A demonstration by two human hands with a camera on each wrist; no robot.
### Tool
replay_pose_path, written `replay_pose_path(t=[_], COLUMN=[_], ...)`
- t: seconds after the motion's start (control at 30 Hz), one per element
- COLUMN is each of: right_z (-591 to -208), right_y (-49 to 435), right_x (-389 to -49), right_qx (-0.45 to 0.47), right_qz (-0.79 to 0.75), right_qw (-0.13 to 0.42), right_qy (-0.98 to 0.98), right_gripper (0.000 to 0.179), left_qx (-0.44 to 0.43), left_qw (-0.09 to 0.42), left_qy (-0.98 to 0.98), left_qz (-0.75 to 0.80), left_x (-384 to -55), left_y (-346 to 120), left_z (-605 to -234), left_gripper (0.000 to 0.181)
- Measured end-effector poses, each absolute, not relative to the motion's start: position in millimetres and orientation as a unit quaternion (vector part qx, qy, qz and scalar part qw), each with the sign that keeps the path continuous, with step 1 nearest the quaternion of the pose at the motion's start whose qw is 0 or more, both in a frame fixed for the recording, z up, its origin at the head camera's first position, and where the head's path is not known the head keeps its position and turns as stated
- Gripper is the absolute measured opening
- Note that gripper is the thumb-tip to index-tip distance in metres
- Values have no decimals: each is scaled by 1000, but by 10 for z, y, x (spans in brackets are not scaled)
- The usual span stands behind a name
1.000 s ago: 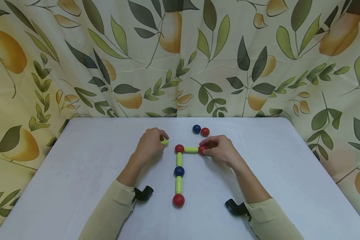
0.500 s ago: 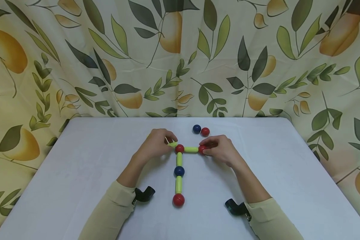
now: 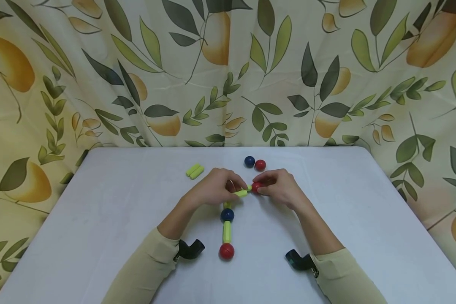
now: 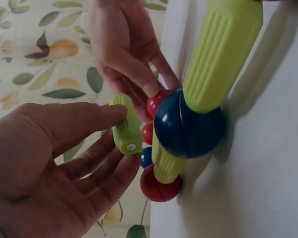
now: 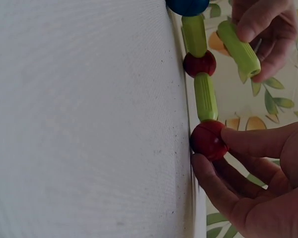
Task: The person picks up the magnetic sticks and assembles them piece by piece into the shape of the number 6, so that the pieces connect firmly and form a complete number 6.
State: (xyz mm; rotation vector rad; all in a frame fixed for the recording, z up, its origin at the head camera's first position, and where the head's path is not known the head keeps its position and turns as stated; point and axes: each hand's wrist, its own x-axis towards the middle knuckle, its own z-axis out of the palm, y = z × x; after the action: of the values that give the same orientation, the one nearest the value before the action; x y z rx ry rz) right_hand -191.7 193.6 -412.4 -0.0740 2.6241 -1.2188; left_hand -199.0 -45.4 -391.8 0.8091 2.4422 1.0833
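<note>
My left hand [image 3: 217, 185] pinches a yellow-green magnetic rod [image 4: 126, 124] between thumb and fingers, raised above the joined pieces. Its metal tip shows at one end in the left wrist view. My right hand [image 3: 282, 188] grips the red ball [image 5: 209, 140] at the right end of the chain. From that ball a rod [image 5: 205, 96] runs to another red ball [image 5: 199, 63]. Further rods link that one to a blue ball [image 3: 227, 215] and a red ball [image 3: 226, 251] nearest me. In the head view my left hand hides the corner ball.
Two loose yellow-green rods [image 3: 195, 171] lie side by side at the back left. A loose blue ball [image 3: 249, 161] and a loose red ball [image 3: 260, 165] sit together at the back. A patterned curtain [image 3: 228, 84] hangs behind the white table [image 3: 99, 236].
My left hand has carried the rod rightward, across the corner ball toward the right-end ball, uncovering two rods at the back left. My right hand has stayed on its red ball.
</note>
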Motion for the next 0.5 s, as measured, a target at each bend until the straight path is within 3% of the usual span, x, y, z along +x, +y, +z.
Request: replay_pose_path(t=[0.5], right_z=[-4103], right_y=[1929], right_x=[-1899], right_qx=[-33], right_qz=[-413], right_qw=[115], right_qy=[903], right_gripper=[27], left_qx=[354], left_qw=[236], left_qy=[844], left_qz=[325], left_x=[-1919], left_y=[-282], left_z=[-3988], left_gripper=[26])
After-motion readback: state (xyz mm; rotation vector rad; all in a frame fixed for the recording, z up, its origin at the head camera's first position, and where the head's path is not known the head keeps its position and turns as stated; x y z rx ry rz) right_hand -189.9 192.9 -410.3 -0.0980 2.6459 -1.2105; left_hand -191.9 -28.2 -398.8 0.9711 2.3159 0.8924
